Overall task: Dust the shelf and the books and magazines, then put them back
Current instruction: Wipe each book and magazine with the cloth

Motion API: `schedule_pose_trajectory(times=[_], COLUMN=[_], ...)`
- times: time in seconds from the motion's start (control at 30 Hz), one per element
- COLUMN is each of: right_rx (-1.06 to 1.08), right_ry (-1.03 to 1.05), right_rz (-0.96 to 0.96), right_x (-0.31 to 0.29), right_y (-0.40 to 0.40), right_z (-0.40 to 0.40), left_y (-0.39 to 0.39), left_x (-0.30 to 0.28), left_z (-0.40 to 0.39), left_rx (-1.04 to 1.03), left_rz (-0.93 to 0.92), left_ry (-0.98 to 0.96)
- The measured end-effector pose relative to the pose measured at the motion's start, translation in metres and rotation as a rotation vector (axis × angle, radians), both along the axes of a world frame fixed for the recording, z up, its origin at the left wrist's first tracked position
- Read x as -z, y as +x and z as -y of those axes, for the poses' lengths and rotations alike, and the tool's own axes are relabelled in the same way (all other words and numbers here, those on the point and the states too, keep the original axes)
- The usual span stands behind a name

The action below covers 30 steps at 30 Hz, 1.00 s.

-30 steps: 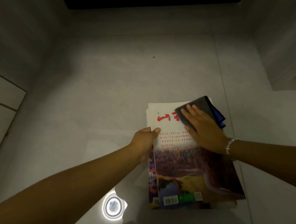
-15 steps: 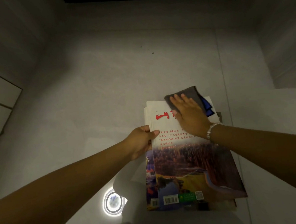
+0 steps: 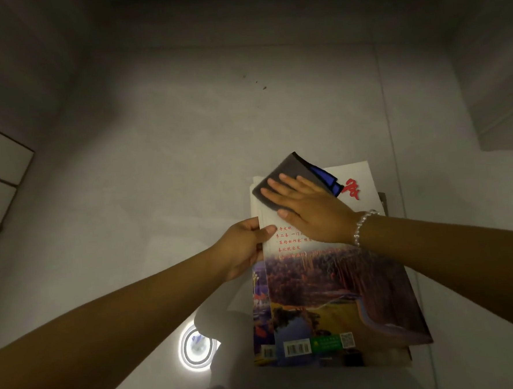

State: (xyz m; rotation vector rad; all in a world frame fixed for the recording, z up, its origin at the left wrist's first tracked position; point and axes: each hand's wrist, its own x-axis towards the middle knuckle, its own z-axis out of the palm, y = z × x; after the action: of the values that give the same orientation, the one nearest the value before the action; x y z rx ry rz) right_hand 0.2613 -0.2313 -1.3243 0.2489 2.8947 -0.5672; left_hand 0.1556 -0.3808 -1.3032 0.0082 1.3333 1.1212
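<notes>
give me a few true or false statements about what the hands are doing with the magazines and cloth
1. The right hand presses a grey cloth flat on the top magazine. True.
2. The left hand hangs idle, off the stack. False: it grips the stack's left edge, thumb on the cover.
3. The cloth lies at the barcode end of the cover. False: it is at the far end, near the red title.
4. A beaded bracelet is on the right wrist. True.

Right hand [image 3: 311, 209] lies flat, fingers straight; left hand [image 3: 240, 249] curls in a grip.
</notes>
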Motion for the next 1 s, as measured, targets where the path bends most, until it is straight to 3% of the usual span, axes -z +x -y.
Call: schedule_pose_trajectory(times=[0.07,0.23,0.4,0.6,0.8,1.0], right_rx=[-0.050,0.145,-0.091,0.073,-0.116,0.151], right_ry=[-0.001,-0.004,-0.136,0.005,-0.075,0.071], right_rz=[0.004,0.012,0.000,0.040,0.036,0.070], right_x=[0.000,-0.008,-0.010,-0.010,-0.013,-0.011], right_y=[0.007,-0.001,0.005,0.003,0.017,0.003], right_z=[-0.008,-0.009,0.008,-0.005,0.004,-0.008], left_y=[0.000,-0.002,-0.001,-0.001,0.000,0.000], left_x=[0.001,0.003,0.001,0.000,0.000,0.000], left_z=[0.000,0.000,0.001,0.000,0.001,0.000], left_rx=[-0.002,0.047,0.024,0.035,0.010,0.027], left_rz=[-0.014,-0.054,-0.009,-0.027,-0.007,-0.032], left_ry=[-0.010,-0.031,0.004,-0.028,0.004,-0.028])
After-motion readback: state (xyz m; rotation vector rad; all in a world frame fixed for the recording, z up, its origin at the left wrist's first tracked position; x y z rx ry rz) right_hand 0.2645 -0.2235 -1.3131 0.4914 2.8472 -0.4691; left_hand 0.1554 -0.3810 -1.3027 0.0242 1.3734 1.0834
